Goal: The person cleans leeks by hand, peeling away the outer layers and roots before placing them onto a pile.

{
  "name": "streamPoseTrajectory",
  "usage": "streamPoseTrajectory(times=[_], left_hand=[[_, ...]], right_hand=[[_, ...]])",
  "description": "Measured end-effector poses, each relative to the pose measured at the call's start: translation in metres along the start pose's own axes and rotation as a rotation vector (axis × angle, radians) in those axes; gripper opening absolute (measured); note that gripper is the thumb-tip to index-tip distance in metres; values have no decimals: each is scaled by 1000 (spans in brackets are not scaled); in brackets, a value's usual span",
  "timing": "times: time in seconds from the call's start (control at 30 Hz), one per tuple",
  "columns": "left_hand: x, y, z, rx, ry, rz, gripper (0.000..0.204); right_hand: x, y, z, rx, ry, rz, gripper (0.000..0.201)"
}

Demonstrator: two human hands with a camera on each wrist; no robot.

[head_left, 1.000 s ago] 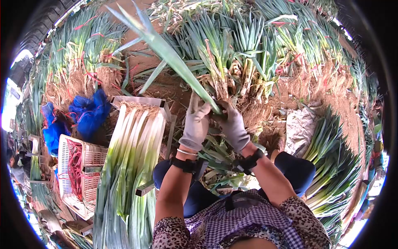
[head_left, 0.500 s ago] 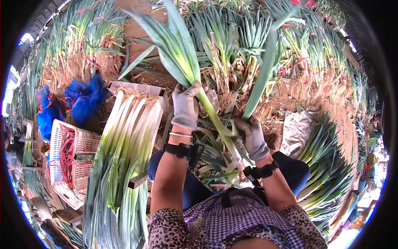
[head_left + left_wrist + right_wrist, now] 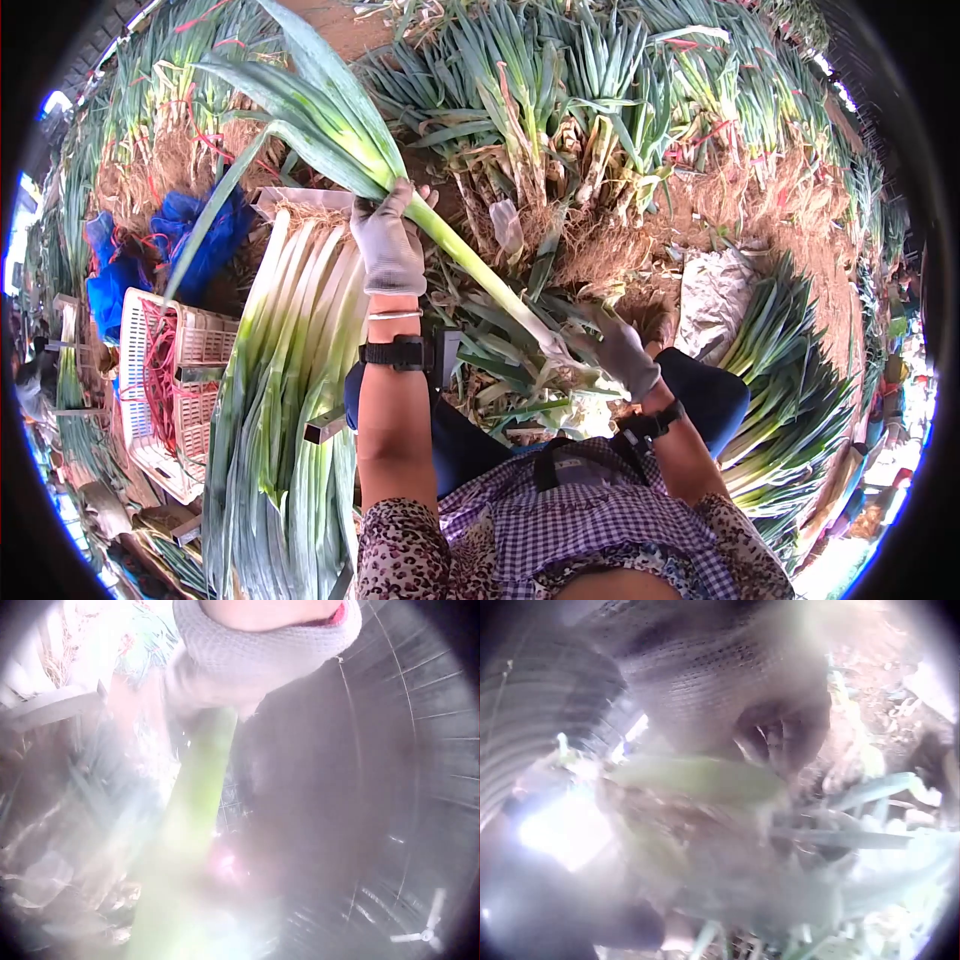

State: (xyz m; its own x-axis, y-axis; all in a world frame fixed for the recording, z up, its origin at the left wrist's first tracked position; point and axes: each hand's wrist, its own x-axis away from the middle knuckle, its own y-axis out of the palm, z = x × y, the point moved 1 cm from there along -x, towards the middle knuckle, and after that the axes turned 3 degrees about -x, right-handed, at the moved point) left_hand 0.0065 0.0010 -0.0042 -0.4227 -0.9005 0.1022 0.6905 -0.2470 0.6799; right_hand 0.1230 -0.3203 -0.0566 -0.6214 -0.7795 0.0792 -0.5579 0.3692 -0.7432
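Observation:
In the head view, my gloved left hand [image 3: 388, 245] grips a leek [image 3: 475, 268] just below where its leaves fan out. The leaves point up and left, and the pale root end slants down to the right. Blurred stem also runs down from the glove in the left wrist view. My gloved right hand [image 3: 622, 355] is close beside the root end. In the right wrist view its fingers [image 3: 806, 735] bend near a blurred yellow-green strip [image 3: 705, 780]; I cannot tell whether they hold it.
Trimmed leeks [image 3: 300, 350] lie in a metal frame [image 3: 325, 427] at left, beside a white crate [image 3: 150, 400] with red ties and blue netting [image 3: 205, 240]. Bundled leeks [image 3: 530, 90] stand behind. Leaf scraps [image 3: 500, 370] cover the ground between the knees; more leeks [image 3: 800, 380] lie right.
The left hand has moved left with the leek, and its stem has come into view. The long leaf held in the right hand half a second ago is gone from it; that hand has moved down.

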Motion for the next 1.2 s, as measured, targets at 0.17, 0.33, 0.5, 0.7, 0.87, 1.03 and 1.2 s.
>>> streamPoseTrajectory(times=[0.17, 0.33, 0.5, 0.7, 0.87, 1.03, 1.2], left_hand=[[-7, 1, 4, 95, -37, -76, 18], [22, 19, -48, -81, -310, -154, 21], [4, 7, -76, -214, -418, 125, 18], [-33, -9, -113, -298, -440, 243, 18], [-66, -35, -141, -424, -421, 256, 20], [-62, -29, -153, -431, -412, 282, 19], [-58, -16, -162, -538, -356, 283, 16]], right_hand=[[-13, 39, -35, -450, 81, -432, 42], [-43, 12, -100, -869, 17, -397, 47], [-7, 6, -78, -819, 170, -176, 58], [48, -12, -70, -611, 154, -92, 31], [79, -30, -74, -416, 182, -94, 26], [88, -49, -83, -370, 260, -127, 25], [92, -57, -87, -351, 330, -104, 21]])
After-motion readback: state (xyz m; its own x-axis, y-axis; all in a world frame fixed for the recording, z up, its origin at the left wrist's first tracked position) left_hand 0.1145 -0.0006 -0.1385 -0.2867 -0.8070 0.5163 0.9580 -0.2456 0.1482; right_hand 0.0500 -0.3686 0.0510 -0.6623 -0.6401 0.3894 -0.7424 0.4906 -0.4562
